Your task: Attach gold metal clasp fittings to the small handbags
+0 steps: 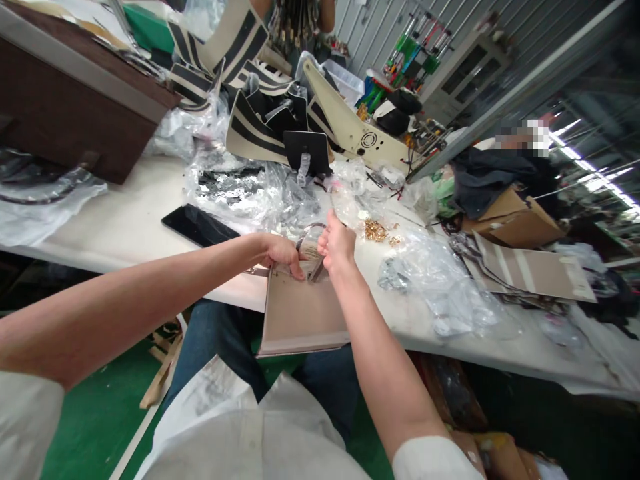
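Observation:
A beige handbag [305,313] lies over the front edge of the table, its lower part above my lap. My left hand [284,257] is closed on the bag's upper edge, thumb stretched over it toward the middle. Just to the right, my right hand [337,241] makes a fist above the bag's top. A narrow grey-brown strip [316,270] runs from below that fist to the bag; what the fist itself grips is hidden. A dark curved handle [311,228] rises behind, between both hands.
A black phone-like slab [197,225] lies left of the bag. Small gold-coloured metal pieces [375,231] and clear plastic bags [440,280] lie to the right. Striped panels [257,130] and a cream-coloured machine [367,137] stand behind. A large brown bag [75,87] stands left. Another person's arm [327,15] shows at the back.

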Demonstrator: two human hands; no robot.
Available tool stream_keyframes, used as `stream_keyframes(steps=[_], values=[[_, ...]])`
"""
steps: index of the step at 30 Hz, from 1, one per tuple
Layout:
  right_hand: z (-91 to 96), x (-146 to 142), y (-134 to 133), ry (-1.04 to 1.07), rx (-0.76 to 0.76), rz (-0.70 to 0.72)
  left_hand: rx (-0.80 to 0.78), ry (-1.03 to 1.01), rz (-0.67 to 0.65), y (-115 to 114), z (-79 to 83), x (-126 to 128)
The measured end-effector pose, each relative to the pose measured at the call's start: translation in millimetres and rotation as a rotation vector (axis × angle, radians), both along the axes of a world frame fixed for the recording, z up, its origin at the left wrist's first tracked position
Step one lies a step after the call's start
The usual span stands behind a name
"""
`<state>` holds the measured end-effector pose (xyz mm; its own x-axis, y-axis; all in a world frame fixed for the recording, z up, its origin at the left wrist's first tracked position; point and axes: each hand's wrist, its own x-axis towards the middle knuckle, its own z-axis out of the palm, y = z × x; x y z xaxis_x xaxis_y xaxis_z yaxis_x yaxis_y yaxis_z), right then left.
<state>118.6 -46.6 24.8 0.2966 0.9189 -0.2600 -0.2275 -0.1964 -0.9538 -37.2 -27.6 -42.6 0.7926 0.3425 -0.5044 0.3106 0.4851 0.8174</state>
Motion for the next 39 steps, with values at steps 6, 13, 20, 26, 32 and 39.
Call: stream_keyframes(steps=[6, 13, 20, 26, 32, 39], values=[[10.6, 11, -38, 0.01, 0.285, 0.124, -0.074, 0.019, -0.028, 1, 4.0, 1], [4.8, -1, -86, -0.178, 0.674, 0.022, -0.066, -0.017, -0.048, 4, -5.5, 2], [-2.0, -6, -75, -0.284, 0.58, 0.008, -0.028, 0.003, 0.007, 0, -7.1, 2], [24.7, 12, -36, -0.141, 0.355, 0.072, -0.061, -0.014, -0.022, 1, -1.6, 0], [20.7, 6, -12, -0.152, 0.202, 0.111, -0.07, -0.029, -0.029, 2, -4.7, 1], [13.4, 2, 0, -0.174, 0.121, 0.158, -0.057, -0.042, -0.073, 2, -0.7, 0]])
